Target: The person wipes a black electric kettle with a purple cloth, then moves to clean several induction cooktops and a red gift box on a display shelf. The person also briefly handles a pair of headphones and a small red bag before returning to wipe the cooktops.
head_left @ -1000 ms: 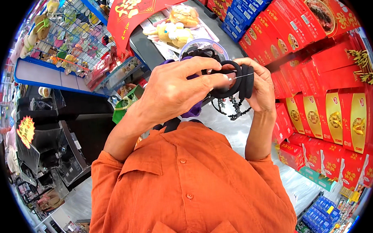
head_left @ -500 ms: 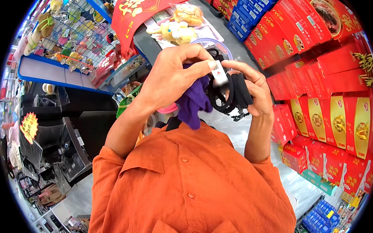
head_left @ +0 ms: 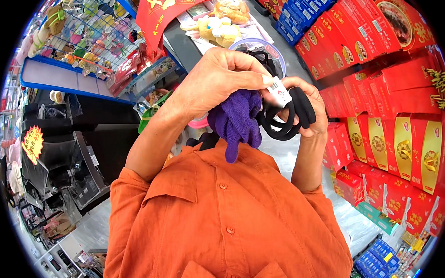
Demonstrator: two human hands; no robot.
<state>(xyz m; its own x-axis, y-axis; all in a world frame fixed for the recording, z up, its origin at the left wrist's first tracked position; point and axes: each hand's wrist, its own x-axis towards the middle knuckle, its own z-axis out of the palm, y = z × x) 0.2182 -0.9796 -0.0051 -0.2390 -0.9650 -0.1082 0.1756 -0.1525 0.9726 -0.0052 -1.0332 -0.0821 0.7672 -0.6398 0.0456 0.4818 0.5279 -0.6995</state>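
Note:
My left hand [head_left: 213, 80] is closed, its thumb and forefinger pinching a small white tag [head_left: 279, 92]. Beneath its fingers hangs a bunched purple knitted fabric [head_left: 235, 116] with finger-like ends, which looks like gloves. On the other side, my right hand [head_left: 313, 99] is closed round several black hair ties [head_left: 302, 107], thick loops that dangle below the tag. Its forefinger reaches up beside the tag's edge. More black loops stick out above the tag, partly behind my left fingers. How the tag is fastened to the loops is hidden.
Red gift boxes [head_left: 378, 97] and blue packs [head_left: 304, 13] are stacked along the right. Ahead, a grey counter [head_left: 182, 45] bears plush toys [head_left: 217, 30] and a round clear tub [head_left: 273, 46]. At left stand a wire rack [head_left: 91, 31] and a black shelf [head_left: 112, 147].
The tag has tilted and moved slightly right and down, showing more of its face. The purple fabric has swung down and now shows its finger-like ends. Both hands keep their hold.

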